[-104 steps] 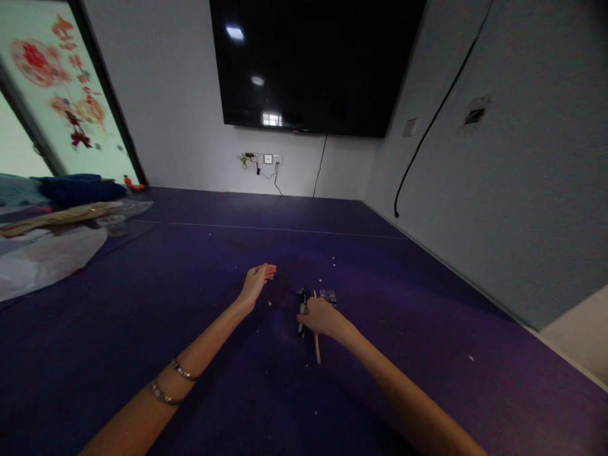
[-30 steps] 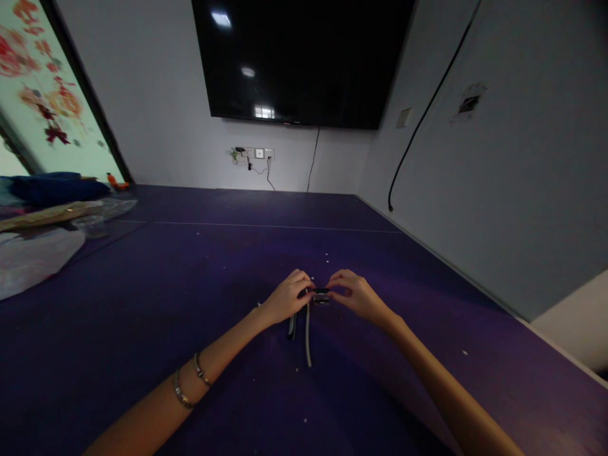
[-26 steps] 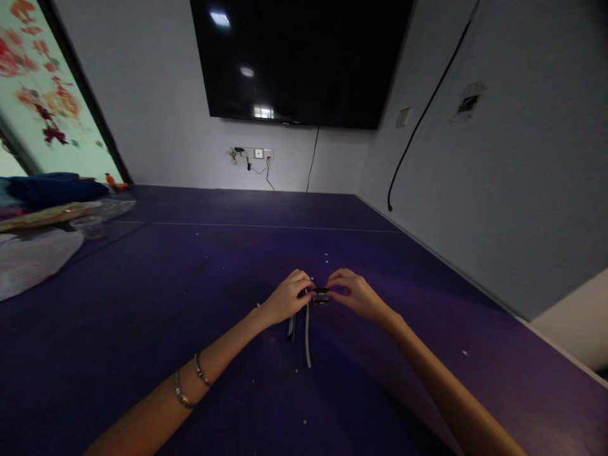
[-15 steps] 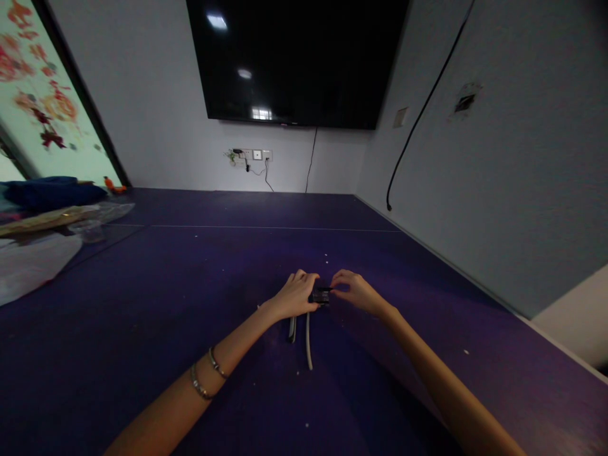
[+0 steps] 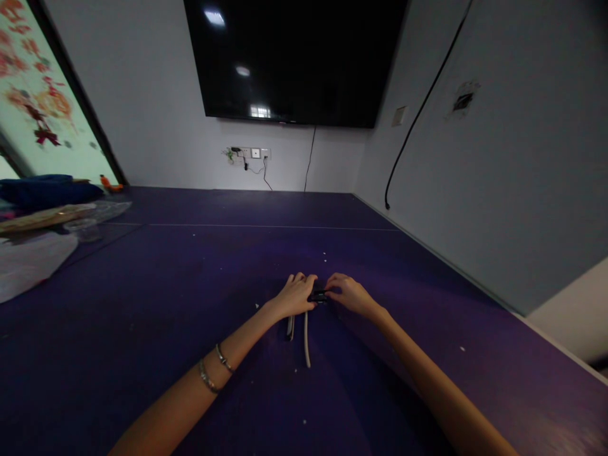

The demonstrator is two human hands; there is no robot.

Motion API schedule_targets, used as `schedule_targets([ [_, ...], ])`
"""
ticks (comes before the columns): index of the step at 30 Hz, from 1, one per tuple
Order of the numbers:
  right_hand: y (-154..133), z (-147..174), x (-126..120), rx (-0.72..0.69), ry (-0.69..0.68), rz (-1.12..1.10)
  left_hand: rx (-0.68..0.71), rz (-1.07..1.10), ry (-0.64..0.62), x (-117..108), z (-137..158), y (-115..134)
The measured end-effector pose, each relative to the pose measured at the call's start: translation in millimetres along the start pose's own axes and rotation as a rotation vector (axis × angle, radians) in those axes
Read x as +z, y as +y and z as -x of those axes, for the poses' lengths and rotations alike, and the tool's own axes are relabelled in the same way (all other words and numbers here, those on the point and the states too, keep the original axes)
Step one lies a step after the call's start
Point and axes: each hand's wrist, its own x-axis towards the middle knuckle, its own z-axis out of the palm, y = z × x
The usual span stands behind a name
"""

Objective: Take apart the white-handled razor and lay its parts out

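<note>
A small dark block-like piece (image 5: 318,296) sits between my two hands, low over the purple surface; its exact kind is too small to make out. My left hand (image 5: 295,296), with two bracelets on the forearm, is closed around its left side. The fingertips of my right hand (image 5: 348,294) are pinched together at its right edge, on a thin dark part. Below my left hand lie a pale cord-like strip (image 5: 306,342) and a short grey and black piece (image 5: 290,328), their upper ends hidden behind the hand.
The broad purple surface (image 5: 190,266) has small white specks scattered on it. At the left lie a blue cloth bundle (image 5: 50,192) and a white plastic bag (image 5: 35,263). A television (image 5: 299,63) hangs on the wall, and a black cable (image 5: 418,114) dangles at the right.
The dark piece appears thinner now, as if tilted or folded down. My right hand has come slightly closer to my left. The whole view has shifted a little.
</note>
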Motion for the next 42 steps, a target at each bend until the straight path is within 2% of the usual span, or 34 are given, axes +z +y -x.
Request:
schedule_targets([
  [27,0,1,6,0.014,0.003,-0.058,0.032,0.035,0.036,6,3,-1],
  [32,5,1,5,0.001,0.018,-0.093,0.03,0.037,0.069,-2,3,0],
  [36,8,3,-2,0.001,0.035,-0.098,-0.049,0.047,0.175,-22,6,-1],
  [38,9,4,-6,0.007,0.042,-0.093,-0.118,0.061,0.177,-32,13,-2],
  [40,9,3,-10,0.008,0.053,-0.088,-0.216,0.079,0.115,-39,24,-1],
  [42,8,3,-14,0.006,0.068,-0.085,-0.304,0.076,-0.006,-41,38,1],
])
